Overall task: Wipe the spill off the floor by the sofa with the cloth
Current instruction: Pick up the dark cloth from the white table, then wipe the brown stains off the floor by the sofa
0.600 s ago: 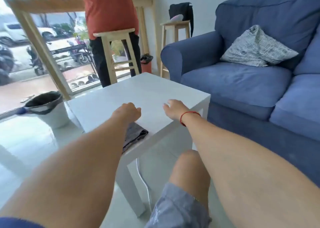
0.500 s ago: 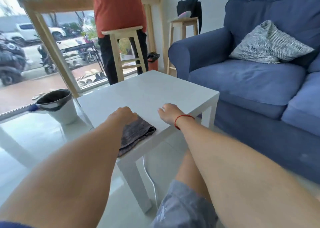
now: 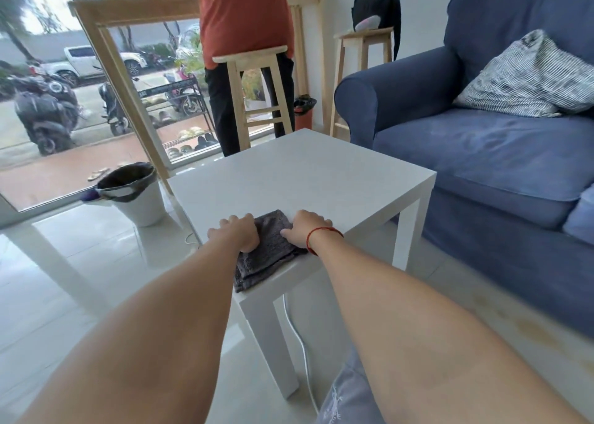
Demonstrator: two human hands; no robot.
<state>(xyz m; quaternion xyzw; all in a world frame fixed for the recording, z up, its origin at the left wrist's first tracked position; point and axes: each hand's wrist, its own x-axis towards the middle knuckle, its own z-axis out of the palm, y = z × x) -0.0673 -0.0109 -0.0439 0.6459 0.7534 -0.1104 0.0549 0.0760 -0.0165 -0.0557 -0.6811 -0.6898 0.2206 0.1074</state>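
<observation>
A glossy pale floor (image 3: 80, 263) is lit by daylight from a large wood-framed window (image 3: 96, 86) at upper left — two wooden stools (image 3: 257, 95) are seen against it.

White side table (image 3: 321, 172) carries a folded grey cloth (image 3: 268, 250).

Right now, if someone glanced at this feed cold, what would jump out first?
Two bare forearms reach to the near corner of a white table, where the left hand and right hand both rest on a folded grey cloth. A big blue sofa with a striped cushion fills the right side.
</observation>
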